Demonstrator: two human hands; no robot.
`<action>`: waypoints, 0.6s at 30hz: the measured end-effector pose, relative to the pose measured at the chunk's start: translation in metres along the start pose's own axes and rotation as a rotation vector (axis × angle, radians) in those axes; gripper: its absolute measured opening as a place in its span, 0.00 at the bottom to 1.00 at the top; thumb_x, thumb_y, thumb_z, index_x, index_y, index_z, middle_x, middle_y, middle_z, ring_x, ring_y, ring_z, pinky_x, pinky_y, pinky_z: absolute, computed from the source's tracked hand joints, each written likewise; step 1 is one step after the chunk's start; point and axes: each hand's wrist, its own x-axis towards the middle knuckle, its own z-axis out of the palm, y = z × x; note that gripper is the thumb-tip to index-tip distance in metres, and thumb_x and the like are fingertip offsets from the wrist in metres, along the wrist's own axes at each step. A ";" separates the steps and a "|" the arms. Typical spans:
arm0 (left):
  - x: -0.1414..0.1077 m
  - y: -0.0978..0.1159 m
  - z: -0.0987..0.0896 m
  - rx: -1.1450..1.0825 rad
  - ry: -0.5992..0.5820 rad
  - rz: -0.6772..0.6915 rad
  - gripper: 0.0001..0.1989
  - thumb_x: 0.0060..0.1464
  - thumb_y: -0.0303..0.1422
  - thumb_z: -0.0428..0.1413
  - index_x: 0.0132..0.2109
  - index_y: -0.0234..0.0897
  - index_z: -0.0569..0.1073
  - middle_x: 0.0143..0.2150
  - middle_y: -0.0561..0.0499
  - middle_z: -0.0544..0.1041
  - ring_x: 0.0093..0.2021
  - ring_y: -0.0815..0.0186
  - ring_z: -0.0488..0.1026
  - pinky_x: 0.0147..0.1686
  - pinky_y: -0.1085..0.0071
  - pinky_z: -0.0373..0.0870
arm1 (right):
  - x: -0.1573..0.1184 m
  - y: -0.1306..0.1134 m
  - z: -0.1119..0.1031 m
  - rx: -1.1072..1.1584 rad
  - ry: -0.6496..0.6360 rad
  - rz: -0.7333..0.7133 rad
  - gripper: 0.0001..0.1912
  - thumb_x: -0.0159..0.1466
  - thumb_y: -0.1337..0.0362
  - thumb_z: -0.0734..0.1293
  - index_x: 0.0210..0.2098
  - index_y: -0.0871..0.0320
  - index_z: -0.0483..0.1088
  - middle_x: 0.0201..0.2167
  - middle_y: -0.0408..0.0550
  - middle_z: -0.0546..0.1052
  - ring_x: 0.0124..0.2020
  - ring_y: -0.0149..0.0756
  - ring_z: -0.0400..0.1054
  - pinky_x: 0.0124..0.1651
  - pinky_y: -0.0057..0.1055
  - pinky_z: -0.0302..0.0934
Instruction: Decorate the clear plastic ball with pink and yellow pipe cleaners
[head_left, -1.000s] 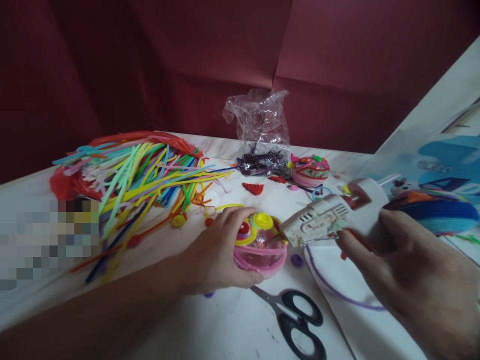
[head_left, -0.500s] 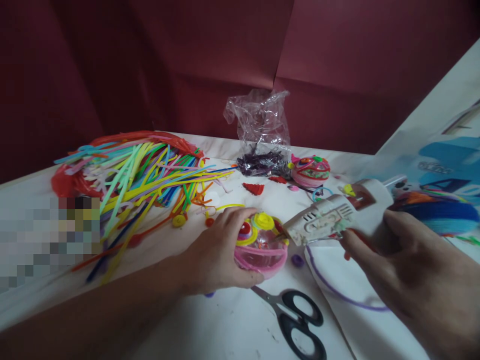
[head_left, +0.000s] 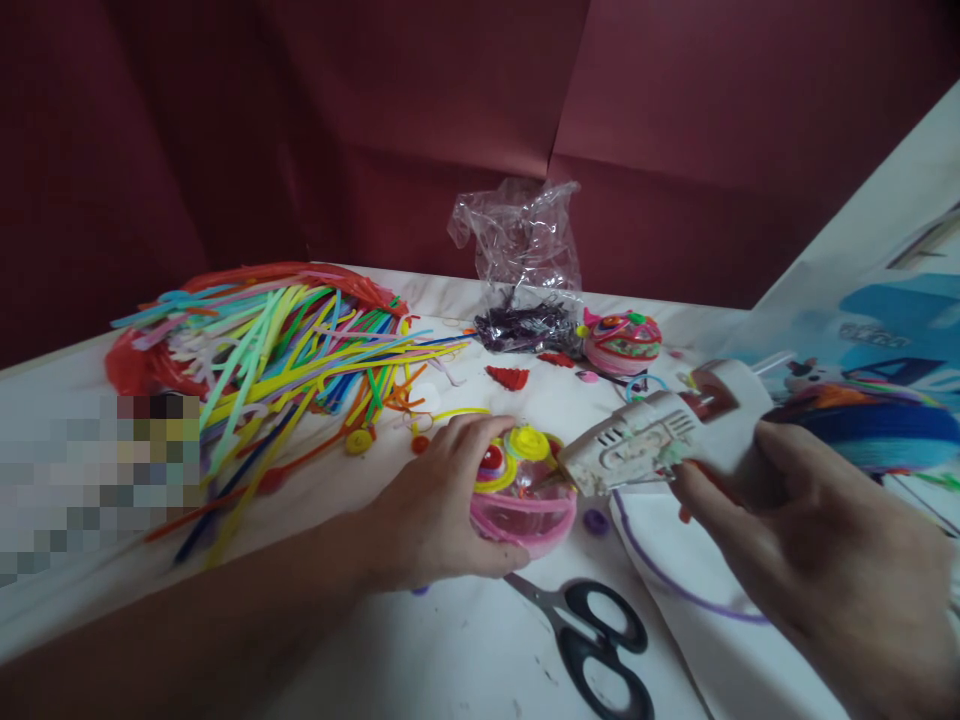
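Note:
My left hand is wrapped round the left side of a clear round ball with pink bands and yellow and red button-like pieces on top. In my right hand is a white glue gun, gripped by its handle. The gun's nozzle points left and is at the ball's upper right side; whether it touches the surface is hard to tell. Black-handled scissors lie just below the ball, their blades partly hidden. A purple button rests right of the ball.
Colourful pipe cleaners are heaped at the left. Behind stand a clear plastic bag with dark strands and a second decorated ball. Red pieces lie mid-table. Blue bundled strands are at the right, beyond my right hand.
The glue gun and my right hand have shifted slightly left, bringing the gun's front end closer over the ball's right side. My left hand and the ball have barely moved.

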 end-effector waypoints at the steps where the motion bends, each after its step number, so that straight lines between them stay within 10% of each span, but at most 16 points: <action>1: 0.000 0.000 0.000 0.003 -0.003 -0.008 0.42 0.38 0.37 0.64 0.59 0.41 0.55 0.59 0.44 0.63 0.57 0.52 0.62 0.55 0.56 0.64 | 0.000 -0.001 0.001 0.003 -0.008 -0.006 0.16 0.56 0.52 0.58 0.20 0.48 0.45 0.16 0.41 0.60 0.18 0.42 0.61 0.19 0.30 0.44; 18: 0.000 0.002 -0.001 -0.014 0.007 -0.017 0.41 0.38 0.37 0.63 0.60 0.41 0.55 0.58 0.43 0.63 0.54 0.52 0.65 0.51 0.55 0.68 | 0.001 0.005 0.002 -0.015 0.071 -0.038 0.18 0.54 0.49 0.60 0.18 0.49 0.48 0.13 0.39 0.60 0.16 0.38 0.61 0.16 0.27 0.43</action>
